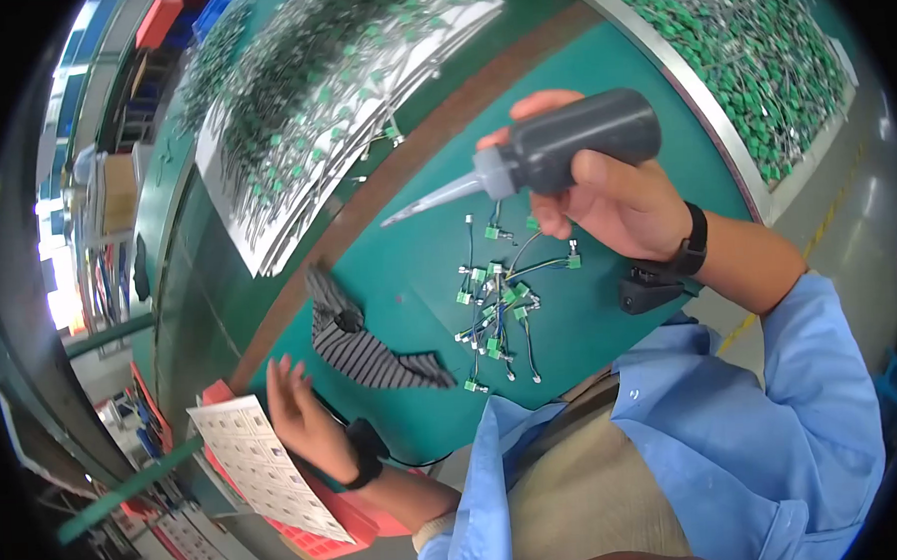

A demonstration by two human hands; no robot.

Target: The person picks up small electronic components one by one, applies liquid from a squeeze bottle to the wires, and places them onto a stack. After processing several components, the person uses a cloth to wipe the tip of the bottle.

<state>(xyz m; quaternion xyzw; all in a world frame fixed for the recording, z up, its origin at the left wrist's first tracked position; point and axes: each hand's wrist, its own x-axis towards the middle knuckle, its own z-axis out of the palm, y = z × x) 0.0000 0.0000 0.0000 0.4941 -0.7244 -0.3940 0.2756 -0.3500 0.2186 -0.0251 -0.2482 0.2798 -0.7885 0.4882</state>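
Observation:
My right hand (pixel 625 197) is wrapped round a dark squeeze bottle (pixel 597 133), held above the green work surface (pixel 408 272). Its long tapered clear nozzle (pixel 435 198) points to the left and slightly down. Below the bottle lies a loose cluster of small green connectors with short wires (pixel 500 308). My left hand (pixel 310 426) is empty, fingers apart, beside a printed sheet (pixel 266 463) at the table's left edge. Between the hands rests a crumpled grey-and-black striped cloth (pixel 382 353).
A large heap of wired connectors (pixel 310 96) lies on a white sheet (pixel 226 180) beyond a brown strip (pixel 365 199). More connectors (pixel 730 68) fill a metal-edged tray (pixel 700 79) at the far right. A red plastic basket (pixel 315 546) stands under the printed sheet.

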